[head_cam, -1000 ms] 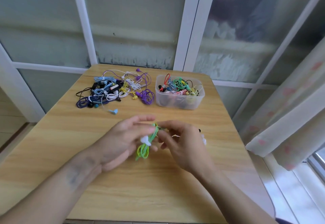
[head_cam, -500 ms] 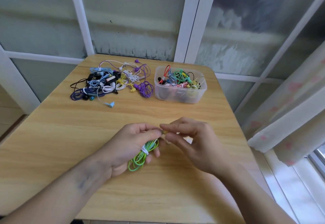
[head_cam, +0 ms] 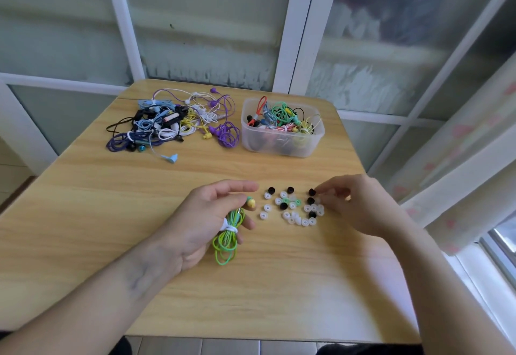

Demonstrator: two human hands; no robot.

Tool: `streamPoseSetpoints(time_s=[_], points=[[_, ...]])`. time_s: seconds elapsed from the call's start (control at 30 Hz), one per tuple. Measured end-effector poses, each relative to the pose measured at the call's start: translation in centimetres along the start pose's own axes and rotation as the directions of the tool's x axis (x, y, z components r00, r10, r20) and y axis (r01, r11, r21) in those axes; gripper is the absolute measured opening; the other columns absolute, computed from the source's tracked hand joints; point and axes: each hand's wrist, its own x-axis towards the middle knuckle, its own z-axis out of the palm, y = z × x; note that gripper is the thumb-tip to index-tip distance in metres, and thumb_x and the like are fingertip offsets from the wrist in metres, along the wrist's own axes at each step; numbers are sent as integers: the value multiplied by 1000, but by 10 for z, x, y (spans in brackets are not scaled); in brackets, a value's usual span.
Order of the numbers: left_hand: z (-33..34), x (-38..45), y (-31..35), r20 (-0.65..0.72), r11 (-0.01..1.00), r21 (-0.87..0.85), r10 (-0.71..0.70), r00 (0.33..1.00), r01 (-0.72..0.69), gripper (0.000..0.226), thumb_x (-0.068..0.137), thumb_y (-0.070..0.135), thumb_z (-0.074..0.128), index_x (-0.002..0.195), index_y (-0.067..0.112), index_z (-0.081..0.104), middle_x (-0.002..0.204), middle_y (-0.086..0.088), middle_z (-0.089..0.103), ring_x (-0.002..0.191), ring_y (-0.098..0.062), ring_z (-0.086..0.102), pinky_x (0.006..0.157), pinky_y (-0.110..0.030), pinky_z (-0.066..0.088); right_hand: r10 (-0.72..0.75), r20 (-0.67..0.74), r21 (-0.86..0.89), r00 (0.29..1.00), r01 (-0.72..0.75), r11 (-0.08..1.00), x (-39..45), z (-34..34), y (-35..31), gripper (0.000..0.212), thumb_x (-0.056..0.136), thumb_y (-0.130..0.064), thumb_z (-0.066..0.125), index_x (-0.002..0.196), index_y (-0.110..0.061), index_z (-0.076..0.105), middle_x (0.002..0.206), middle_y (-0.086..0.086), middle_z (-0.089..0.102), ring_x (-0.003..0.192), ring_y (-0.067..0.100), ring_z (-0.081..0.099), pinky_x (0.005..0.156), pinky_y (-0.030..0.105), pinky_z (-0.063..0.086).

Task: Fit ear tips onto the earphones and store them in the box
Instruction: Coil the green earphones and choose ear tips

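My left hand (head_cam: 203, 223) is shut on a coiled green earphone (head_cam: 226, 239) bound with a white tie; its yellow and green earbud (head_cam: 250, 202) sticks out past my fingertips. Just right of it, several loose ear tips (head_cam: 293, 205), white, black and green, lie scattered on the table. My right hand (head_cam: 354, 204) rests at the right edge of that scatter, its fingertips pinched at a clear tip beside a black one. At the back right, a clear plastic box (head_cam: 282, 146) holds several coloured earphones.
A tangled heap of earphones (head_cam: 173, 126), purple, blue, white, black and yellow, lies at the back left of the wooden table (head_cam: 111, 215). Window frames stand behind the table. A curtain (head_cam: 460, 165) hangs to the right.
My right hand has left the green earphone and moved right to the ear tips, which are now uncovered. My left hand still holds the coil.
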Motion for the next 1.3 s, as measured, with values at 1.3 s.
streamPoseSetpoints(time_s=[1.3], points=[[4, -6, -4, 57, 992, -116, -51, 997, 57, 18, 88, 4, 62, 105, -1, 67, 86, -14, 69, 71, -20, 61, 56, -29, 54, -30, 80, -56, 996, 34, 998, -6, 1, -10, 9, 80, -25, 72, 72, -25, 74, 65, -11, 70, 63, 1, 62, 59, 14, 46]])
